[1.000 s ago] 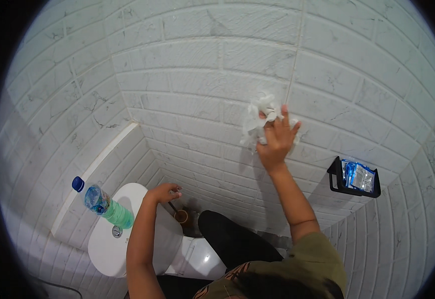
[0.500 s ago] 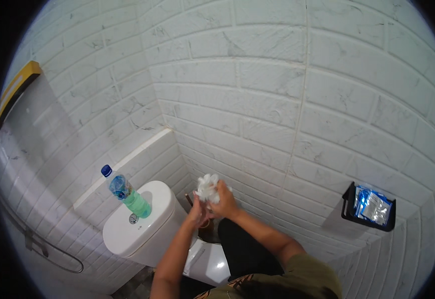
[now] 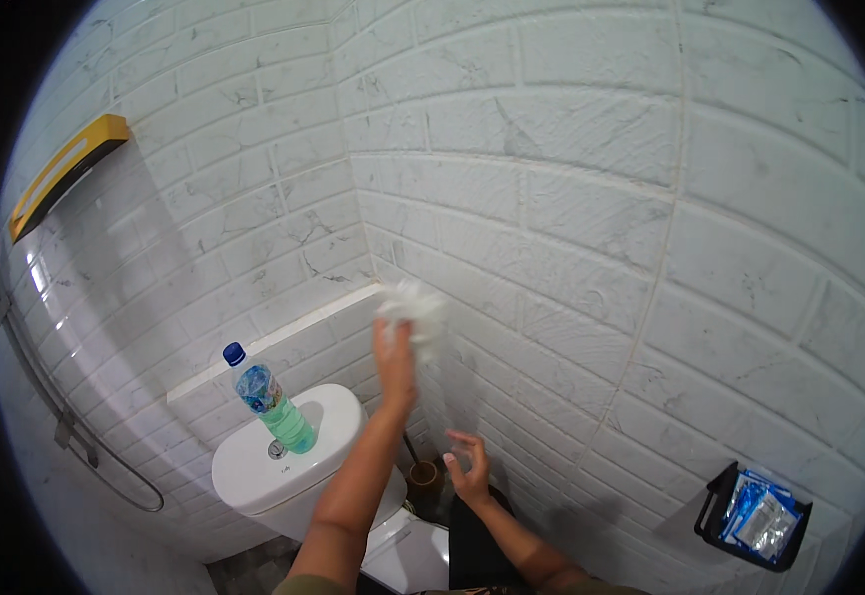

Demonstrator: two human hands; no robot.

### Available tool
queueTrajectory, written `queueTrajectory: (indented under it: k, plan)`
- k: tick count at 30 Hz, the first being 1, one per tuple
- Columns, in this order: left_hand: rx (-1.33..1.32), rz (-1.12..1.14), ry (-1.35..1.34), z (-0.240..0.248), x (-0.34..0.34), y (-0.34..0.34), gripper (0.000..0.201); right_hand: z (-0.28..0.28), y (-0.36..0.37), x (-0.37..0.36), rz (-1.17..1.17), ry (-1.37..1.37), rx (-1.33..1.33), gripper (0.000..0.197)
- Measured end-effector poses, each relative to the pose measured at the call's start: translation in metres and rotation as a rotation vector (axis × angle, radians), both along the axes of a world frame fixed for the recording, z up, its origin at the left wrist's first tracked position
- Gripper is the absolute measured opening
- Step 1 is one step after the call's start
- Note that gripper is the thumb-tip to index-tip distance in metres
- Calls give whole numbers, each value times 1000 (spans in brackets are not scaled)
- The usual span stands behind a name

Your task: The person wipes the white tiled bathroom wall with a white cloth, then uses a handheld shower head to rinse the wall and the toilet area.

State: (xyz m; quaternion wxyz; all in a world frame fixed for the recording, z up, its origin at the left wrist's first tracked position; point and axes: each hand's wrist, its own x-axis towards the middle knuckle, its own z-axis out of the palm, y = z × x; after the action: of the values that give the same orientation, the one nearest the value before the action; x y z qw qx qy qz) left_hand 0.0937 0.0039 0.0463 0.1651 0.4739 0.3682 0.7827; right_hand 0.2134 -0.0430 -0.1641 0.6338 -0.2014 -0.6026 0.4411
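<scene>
My left hand (image 3: 394, 362) is raised toward the corner of the tiled wall, its fingers closed on a soft, crumpled white wad (image 3: 414, 309). Motion smears the wad, so whether it is tissue or cloth I cannot tell. Lower and to the right, my right hand (image 3: 469, 473) holds nothing, its fingers apart, close to the wall. Left of my left forearm, a clear plastic bottle (image 3: 279, 412) with a blue cap and green liquid stands on the white toilet tank (image 3: 244, 476).
A brown pot (image 3: 424, 474) with a thin handle stands behind the toilet (image 3: 412, 555). On the right wall hangs a black basket (image 3: 712, 506) of blue and silver sachets (image 3: 761, 521). A yellow and black fixture (image 3: 70, 174) and a shower hose (image 3: 36, 372) are at the left.
My hands have come apart. The left has gone up toward the wall with the white wad; the right has let go and opened lower down. The view has shifted.
</scene>
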Motion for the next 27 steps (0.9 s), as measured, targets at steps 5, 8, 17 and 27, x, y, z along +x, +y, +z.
queueTrajectory:
  k: [5,8,17,27]
  plan:
    - [293,232,957,57,115,21,73,-78,14,-63,67,67,-230,30]
    - [418,210,932,48,121,24,60,-113,10,-75,-63,-409,-90,26]
    - [365,783,588,62,-41,164,62,-136,14,-84,242,-175,-445,26]
    - [221,538,40,32,-60,184,80,-144,17,-94,270,-167,-633,26]
